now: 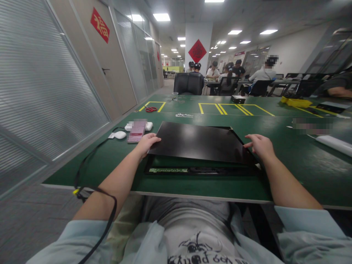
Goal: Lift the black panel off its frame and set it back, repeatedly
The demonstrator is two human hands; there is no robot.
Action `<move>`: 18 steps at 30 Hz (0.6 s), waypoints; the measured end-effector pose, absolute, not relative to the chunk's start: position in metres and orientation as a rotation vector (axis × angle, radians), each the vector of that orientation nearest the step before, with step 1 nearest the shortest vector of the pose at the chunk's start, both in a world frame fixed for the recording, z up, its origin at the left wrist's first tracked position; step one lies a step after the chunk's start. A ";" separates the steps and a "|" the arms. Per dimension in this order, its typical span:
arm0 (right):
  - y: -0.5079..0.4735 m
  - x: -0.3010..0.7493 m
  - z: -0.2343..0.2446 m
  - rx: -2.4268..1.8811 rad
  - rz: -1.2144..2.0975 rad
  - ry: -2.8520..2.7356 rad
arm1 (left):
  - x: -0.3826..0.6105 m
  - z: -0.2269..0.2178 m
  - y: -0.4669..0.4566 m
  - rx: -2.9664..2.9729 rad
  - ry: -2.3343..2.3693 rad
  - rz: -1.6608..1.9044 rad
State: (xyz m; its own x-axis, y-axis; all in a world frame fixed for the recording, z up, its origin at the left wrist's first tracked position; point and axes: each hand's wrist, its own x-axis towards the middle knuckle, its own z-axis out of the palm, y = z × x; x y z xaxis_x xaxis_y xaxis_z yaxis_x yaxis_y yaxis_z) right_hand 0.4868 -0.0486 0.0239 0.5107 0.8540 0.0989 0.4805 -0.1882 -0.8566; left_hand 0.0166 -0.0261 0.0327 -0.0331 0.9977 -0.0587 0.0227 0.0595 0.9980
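Note:
A thin, glossy black screen panel [196,141] lies slightly skewed over a dark frame [232,171]. Its left side is held by my left hand [148,143], thumb on top and the other fingers mostly hidden beneath. At the right edge, my right hand [260,146] has its fingers apart, the index stretched leftward and another fingertip touching the edge. Along the frame's front bar runs a green circuit strip [168,170]. Green table surface shows between the panel's front edge and that bar.
Left of the panel are a pink phone [136,132], a white rounded device [120,135] and a black cable [92,151]. Red scissors [151,109], a clear cup [175,96] and a black box [238,99] stand farther back. A white roll [335,145] lies right. People sit beyond the table.

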 end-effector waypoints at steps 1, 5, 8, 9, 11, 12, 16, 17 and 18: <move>-0.050 0.485 0.025 -1.847 0.499 -1.116 | 0.017 0.033 -0.026 1.154 1.268 1.175; -0.053 0.480 0.029 -1.873 0.466 -1.127 | 0.016 0.033 -0.027 1.095 1.251 1.170; -0.054 0.478 0.031 -1.905 0.450 -1.142 | 0.017 0.034 -0.028 1.073 1.234 1.157; -0.053 0.479 0.031 -1.919 0.451 -1.149 | 0.017 0.035 -0.029 1.064 1.229 1.155; -0.052 0.479 0.031 -1.945 0.457 -1.163 | 0.018 0.036 -0.029 1.043 1.227 1.160; -0.052 0.480 0.031 -1.955 0.460 -1.170 | 0.018 0.036 -0.029 1.034 1.227 1.162; -0.051 0.481 0.030 -1.980 0.445 -1.196 | 0.017 0.036 -0.028 1.007 1.219 1.163; -0.051 0.482 0.030 -1.982 0.438 -1.202 | 0.017 0.035 -0.027 1.002 1.211 1.168; -0.051 0.482 0.030 -1.985 0.431 -1.209 | 0.017 0.034 -0.027 0.996 1.198 1.174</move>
